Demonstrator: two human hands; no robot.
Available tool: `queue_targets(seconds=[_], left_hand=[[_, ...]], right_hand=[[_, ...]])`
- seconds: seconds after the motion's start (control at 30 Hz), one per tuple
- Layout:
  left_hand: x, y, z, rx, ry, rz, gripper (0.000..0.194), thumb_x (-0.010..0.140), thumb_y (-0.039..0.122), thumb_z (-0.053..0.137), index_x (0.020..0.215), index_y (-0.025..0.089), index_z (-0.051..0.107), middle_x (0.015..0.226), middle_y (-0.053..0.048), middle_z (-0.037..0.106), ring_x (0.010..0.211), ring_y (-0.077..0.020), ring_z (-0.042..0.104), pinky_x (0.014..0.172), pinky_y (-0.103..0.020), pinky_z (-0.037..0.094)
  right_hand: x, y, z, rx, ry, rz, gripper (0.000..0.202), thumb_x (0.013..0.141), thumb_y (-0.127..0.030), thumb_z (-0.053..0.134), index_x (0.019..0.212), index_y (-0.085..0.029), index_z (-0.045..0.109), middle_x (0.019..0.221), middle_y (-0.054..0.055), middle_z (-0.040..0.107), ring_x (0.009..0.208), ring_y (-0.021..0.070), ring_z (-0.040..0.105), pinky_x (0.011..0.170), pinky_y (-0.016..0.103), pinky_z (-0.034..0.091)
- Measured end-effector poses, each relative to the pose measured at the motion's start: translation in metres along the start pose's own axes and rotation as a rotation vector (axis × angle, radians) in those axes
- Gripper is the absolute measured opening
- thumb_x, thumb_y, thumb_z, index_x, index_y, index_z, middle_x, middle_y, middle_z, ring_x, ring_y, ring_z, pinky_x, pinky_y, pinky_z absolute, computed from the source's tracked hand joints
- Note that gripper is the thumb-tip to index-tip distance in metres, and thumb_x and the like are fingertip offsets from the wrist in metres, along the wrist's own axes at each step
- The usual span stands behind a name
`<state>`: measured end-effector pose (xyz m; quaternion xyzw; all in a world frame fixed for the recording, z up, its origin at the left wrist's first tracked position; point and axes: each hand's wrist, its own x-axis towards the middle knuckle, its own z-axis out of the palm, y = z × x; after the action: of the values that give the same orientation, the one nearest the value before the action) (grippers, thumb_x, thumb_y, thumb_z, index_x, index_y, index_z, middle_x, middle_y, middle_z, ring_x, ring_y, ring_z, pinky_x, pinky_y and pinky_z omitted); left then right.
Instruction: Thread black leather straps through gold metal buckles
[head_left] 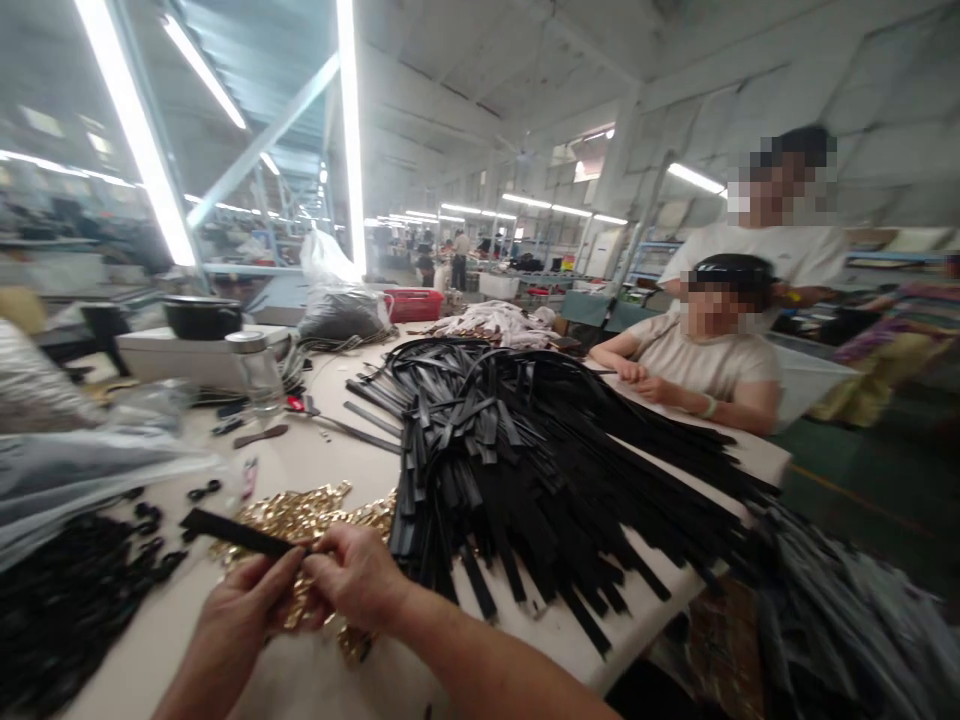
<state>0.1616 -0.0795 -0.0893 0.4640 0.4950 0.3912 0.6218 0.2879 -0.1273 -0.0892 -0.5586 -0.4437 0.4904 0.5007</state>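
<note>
A flat black strap (236, 532) is pinched between my two hands above the table, its free end pointing to the far left. My left hand (251, 605) is closed on it from below, thumb on top. Close beside it, my right hand (358, 578) grips the near end with bent fingers; whether a small fitting is also in them is hidden. Gold metal buckles or clips (319, 505) lie in a pile under and behind both hands. To the right spreads a large heap of black straps (517, 470).
Small black parts (82, 590) are heaped at the left beside a clear plastic bag (105, 480). Behind stand a glass jar (259, 375), a black bowl (202, 317) and a red crate (414, 303). A seated person (712, 350) and a standing person (780, 240) are across the table.
</note>
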Motion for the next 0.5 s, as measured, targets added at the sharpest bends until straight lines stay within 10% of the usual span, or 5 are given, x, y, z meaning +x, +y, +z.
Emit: queue_targets(seconds=[0.27,0.5], left_hand=[[0.006,0.002,0.002,-0.132,-0.18,0.073,0.04,0.059,0.048,0.079,0.077,0.013,0.071,0.057,-0.001,0.06,0.044,-0.0089,0.046,0.043,-0.021,0.032],[0.016,0.017,-0.016,-0.17,-0.157,0.15,0.034,0.063,0.047,0.076,0.064,0.015,0.065,0.05,0.001,0.052,0.039,-0.0069,0.036,0.04,-0.023,0.025]], right_hand=[[0.0,-0.008,-0.004,-0.107,-0.024,-0.132,0.038,0.08,-0.055,0.052,0.077,-0.017,0.054,0.055,-0.002,0.057,0.042,0.0122,0.053,0.04,0.022,0.043],[0.003,-0.004,-0.008,-0.247,-0.052,-0.146,0.052,0.08,-0.062,0.049,0.109,-0.02,0.059,0.059,0.0,0.063,0.048,0.0171,0.059,0.047,0.026,0.047]])
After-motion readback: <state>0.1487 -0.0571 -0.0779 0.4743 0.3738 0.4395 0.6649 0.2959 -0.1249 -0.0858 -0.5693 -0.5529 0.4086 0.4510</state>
